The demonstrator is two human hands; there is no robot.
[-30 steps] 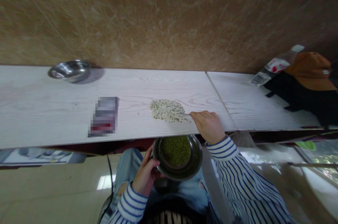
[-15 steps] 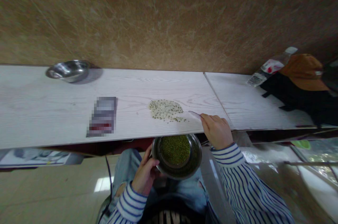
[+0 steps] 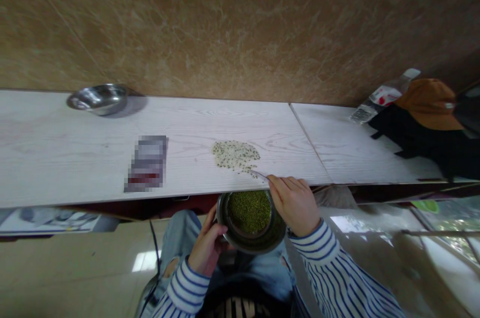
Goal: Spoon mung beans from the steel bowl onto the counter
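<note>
My left hand (image 3: 210, 245) grips the left rim of a steel bowl (image 3: 275, 238), thumb over the edge. The bowl is below the table's front edge, over my lap, with small green beans (image 3: 249, 212), like mung beans, inside. My right hand (image 3: 294, 203) is closed around the handle of what looks like a slim metal spoon (image 3: 258, 174). Its tip lies at the near edge of a flat pile of white grains mixed with green beans (image 3: 235, 154) on the table. A few loose beans are by the tip. My right hand hides part of the bowl's right rim.
On the white wood-grain table (image 3: 187, 123), a second steel bowl (image 3: 99, 99) stands at the back left. A blurred-out flat item (image 3: 147, 163) lies left of the pile. At the right are a plastic bottle (image 3: 384, 95), an orange-brown cap (image 3: 431, 103) and black cloth (image 3: 408, 133).
My right hand has moved left and toward me with the spoon, its tip now among the loose beans at the pile's near edge. My left hand and the bowl have stayed nearly still.
</note>
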